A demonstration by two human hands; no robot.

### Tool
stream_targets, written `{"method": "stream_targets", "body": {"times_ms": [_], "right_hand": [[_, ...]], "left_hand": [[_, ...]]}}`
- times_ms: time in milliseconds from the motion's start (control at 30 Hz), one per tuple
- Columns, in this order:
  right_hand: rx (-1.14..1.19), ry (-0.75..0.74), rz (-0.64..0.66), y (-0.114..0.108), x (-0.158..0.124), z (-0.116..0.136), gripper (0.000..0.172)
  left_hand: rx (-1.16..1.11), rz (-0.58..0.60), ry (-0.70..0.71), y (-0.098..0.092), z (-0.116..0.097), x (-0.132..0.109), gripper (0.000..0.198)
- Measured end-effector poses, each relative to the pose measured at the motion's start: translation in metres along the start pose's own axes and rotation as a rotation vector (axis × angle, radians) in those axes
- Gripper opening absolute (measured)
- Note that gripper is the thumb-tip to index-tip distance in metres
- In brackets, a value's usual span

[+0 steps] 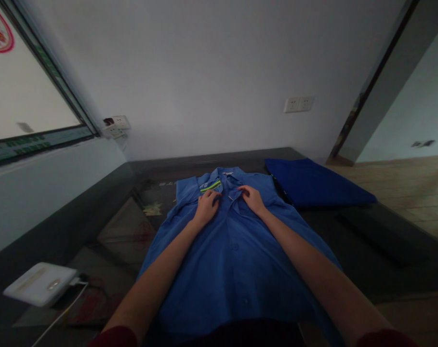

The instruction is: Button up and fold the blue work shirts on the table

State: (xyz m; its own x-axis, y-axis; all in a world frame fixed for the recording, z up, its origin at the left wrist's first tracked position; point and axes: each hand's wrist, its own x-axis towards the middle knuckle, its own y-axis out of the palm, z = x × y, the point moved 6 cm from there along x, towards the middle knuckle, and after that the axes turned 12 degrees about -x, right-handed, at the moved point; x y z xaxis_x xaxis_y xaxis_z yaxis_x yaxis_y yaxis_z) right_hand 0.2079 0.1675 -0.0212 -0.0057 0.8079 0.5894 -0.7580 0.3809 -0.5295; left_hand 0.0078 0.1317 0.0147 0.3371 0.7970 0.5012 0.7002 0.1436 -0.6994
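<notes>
A blue button-up shirt [236, 260] lies front up on the dark table, its collar toward the wall and its hem toward me. Near the collar the front edges are parted. My left hand [207, 206] rests at the left front edge, just below a yellow-green stripe [210, 186] on the chest; its fingers are curled at the cloth. On the other side, my right hand [252, 198] pinches the right front edge below the collar. Further down, the placket's buttons [235, 246] show.
A folded blue cloth item [312, 180] lies at the table's right. Left of me sits a white device [41, 283] with a cable. The dark glossy table [125, 241] meets the wall, which carries sockets [298, 104]. A dark flat object [381, 236] lies at right.
</notes>
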Motion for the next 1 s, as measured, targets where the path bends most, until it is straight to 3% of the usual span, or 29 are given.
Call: {"method": "stream_targets", "body": {"times_ms": [133, 300, 467, 533, 600, 700, 833, 1000], "right_hand": [[-0.005, -0.003, 0.007, 0.0, -0.003, 0.001, 0.03], [0.009, 0.026, -0.017, -0.007, -0.001, 0.005, 0.032], [0.007, -0.012, -0.051, -0.037, 0.005, 0.043, 0.019], [0.013, -0.066, 0.027, -0.042, 0.0, 0.068, 0.019], [0.012, -0.09, 0.188, -0.035, -0.012, 0.087, 0.021], [-0.085, -0.06, 0.408, -0.015, -0.038, 0.095, 0.018], [-0.269, 0.033, 0.418, -0.002, -0.06, 0.075, 0.02], [-0.358, -0.044, 0.452, 0.002, -0.067, 0.071, 0.024]], "left_hand": [[-0.052, 0.062, 0.007, 0.007, -0.022, 0.001, 0.018], [-0.055, 0.254, -0.112, 0.018, -0.031, -0.006, 0.01], [-0.035, 0.372, -0.217, 0.018, -0.032, -0.019, 0.012], [-0.053, 0.414, -0.26, 0.019, -0.03, -0.024, 0.016], [-0.055, 0.421, -0.299, 0.02, -0.027, -0.028, 0.019], [0.002, 0.436, -0.367, 0.023, -0.023, -0.035, 0.023], [0.09, 0.408, -0.336, 0.021, -0.03, -0.044, 0.025], [0.17, 0.334, -0.278, 0.021, -0.039, -0.046, 0.025]]}}
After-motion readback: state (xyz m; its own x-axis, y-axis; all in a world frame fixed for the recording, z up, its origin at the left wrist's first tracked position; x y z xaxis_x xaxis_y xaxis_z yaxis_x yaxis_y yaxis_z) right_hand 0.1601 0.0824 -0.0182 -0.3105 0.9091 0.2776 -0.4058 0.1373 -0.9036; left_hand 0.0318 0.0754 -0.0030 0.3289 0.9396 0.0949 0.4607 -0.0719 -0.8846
